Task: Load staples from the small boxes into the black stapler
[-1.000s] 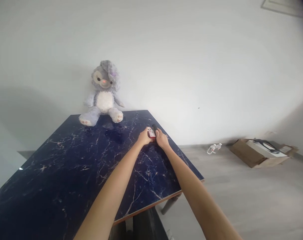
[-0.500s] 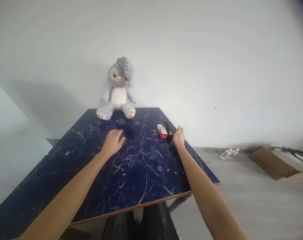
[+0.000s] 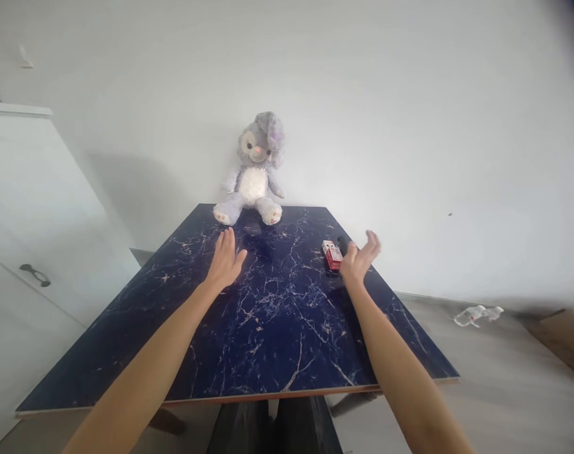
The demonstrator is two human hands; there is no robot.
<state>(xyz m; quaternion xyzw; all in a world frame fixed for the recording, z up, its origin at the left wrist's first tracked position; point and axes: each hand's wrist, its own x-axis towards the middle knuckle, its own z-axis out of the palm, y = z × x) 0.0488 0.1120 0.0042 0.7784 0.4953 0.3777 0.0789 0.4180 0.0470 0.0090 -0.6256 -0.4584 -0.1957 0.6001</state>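
Note:
My left hand (image 3: 226, 260) is open over the left half of the dark blue marbled table (image 3: 287, 340), fingers stretched toward the wall, thumb apart. It holds nothing. My right hand (image 3: 361, 257) is open too, its fingers spread and slightly blurred, at the table's right side. Just left of it lies a small red and white box (image 3: 332, 255). A black object (image 3: 342, 244) beside the box is mostly hidden behind my right hand. A grey plush rabbit (image 3: 253, 180) with a white belly sits at the table's far edge, leaning on the wall.
A white cabinet (image 3: 45, 221) with a dark handle (image 3: 35, 275) stands at the left. On the floor to the right lie clear plastic bottles (image 3: 476, 315) and a cardboard box (image 3: 566, 337), cut off by the frame.
The view has swung left, bringing in the cabinet. My right hand has spread its fingers and now covers most of the black object. The fingers of my left hand have straightened forward.

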